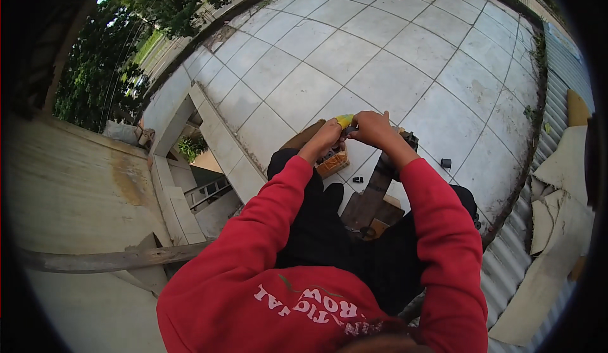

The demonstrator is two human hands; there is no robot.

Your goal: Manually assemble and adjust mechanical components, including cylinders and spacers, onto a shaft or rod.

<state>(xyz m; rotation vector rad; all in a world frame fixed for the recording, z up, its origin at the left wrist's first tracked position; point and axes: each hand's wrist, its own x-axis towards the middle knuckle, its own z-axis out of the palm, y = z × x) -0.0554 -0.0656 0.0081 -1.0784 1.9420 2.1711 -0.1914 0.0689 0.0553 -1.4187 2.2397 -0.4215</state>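
My left hand point(325, 137) is closed around a small yellow object point(344, 120), whose kind I cannot make out. The fingers of my right hand point(375, 130) are bent against a dark grey piece point(349, 132) just beside the yellow one. Both hands meet above an orange-yellow box point(334, 163) holding small parts that are too small to name. Below my right forearm lies a long dark wooden board point(375, 188), and the device at its far end is partly hidden by my wrist.
A small black piece point(358, 180) and a dark cylinder point(446, 163) rest on the tiled floor point(405, 68). Corrugated metal sheeting point(506, 267) edges the right side. At left are a stair opening with a ladder point(212, 192) and a wooden pole point(107, 260).
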